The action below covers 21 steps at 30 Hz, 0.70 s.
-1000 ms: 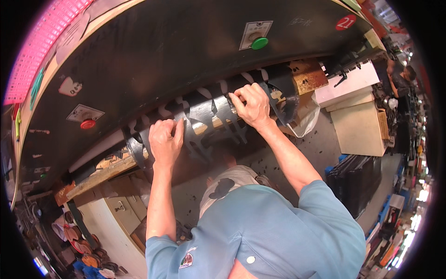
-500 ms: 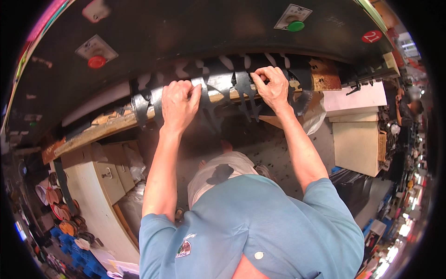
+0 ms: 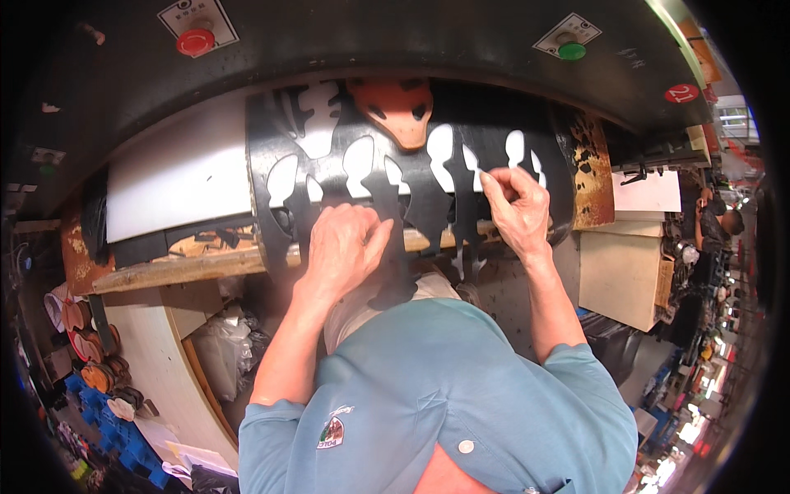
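Observation:
A black sheet (image 3: 329,191) full of cut-out holes lies across the worktable, its ragged near strips hanging over the front edge. White board shows through the holes. My left hand (image 3: 341,247) is closed on the sheet's near part, fingers curled and thumb to the right; the fingertips are partly hidden. Farther right, my right hand (image 3: 520,207) pinches the sheet beside one of the holes, thumb and forefinger together. An orange flat piece with dark openings (image 3: 399,114), shaped like a cutting die, rests on the sheet beyond my hands, its far end under the machine.
Overhead, a dark machine beam (image 3: 387,37) carries a red button (image 3: 196,41) and a green button (image 3: 571,51). White board (image 3: 181,169) covers the table's left. Below stand a cabinet (image 3: 156,346) and boxes (image 3: 619,272). A person (image 3: 717,221) is at far right.
The black sheet has come toward me, with more holes and the orange piece now showing. Both hands have moved nearer my body. The machine beam sits higher in view.

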### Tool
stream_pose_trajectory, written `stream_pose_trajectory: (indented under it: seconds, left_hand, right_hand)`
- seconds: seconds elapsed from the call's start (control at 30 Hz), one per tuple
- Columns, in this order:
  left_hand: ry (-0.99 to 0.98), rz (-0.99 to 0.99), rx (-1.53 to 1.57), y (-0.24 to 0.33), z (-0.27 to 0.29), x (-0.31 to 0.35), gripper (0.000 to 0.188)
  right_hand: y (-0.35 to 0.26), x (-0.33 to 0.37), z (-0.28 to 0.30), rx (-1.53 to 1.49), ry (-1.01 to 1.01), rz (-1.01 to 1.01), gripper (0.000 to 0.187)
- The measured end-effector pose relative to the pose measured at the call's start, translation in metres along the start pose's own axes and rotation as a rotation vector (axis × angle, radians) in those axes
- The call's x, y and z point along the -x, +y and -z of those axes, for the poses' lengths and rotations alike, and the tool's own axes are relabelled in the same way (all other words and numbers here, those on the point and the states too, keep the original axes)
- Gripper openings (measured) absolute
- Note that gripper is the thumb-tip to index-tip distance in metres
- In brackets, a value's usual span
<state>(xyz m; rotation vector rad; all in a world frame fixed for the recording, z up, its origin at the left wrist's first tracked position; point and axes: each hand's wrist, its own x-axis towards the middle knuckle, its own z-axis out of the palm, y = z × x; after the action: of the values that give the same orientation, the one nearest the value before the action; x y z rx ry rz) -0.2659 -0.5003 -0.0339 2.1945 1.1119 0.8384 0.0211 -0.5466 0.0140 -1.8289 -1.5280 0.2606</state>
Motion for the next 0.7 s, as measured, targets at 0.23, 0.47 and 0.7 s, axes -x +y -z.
stream_pose_trajectory:
  seconds: [0.23,0.47,0.7]
  left_hand:
    - [0.271,-0.074,0.041,-0.051,0.019,-0.101,0.019]
    - [0.146,-0.093,-0.179,-0.070,-0.018,-0.118,0.047]
    - [0.061,-0.083,-0.218,-0.058,-0.015,-0.121,0.047]
  right_hand:
    - [-0.045,-0.111,-0.101,0.107,-0.255,0.222,0.109]
    - [-0.038,-0.119,-0.125,0.289,-0.195,0.173,0.097]
    - [-0.025,-0.149,-0.056,-0.416,-0.354,-0.160,0.092]
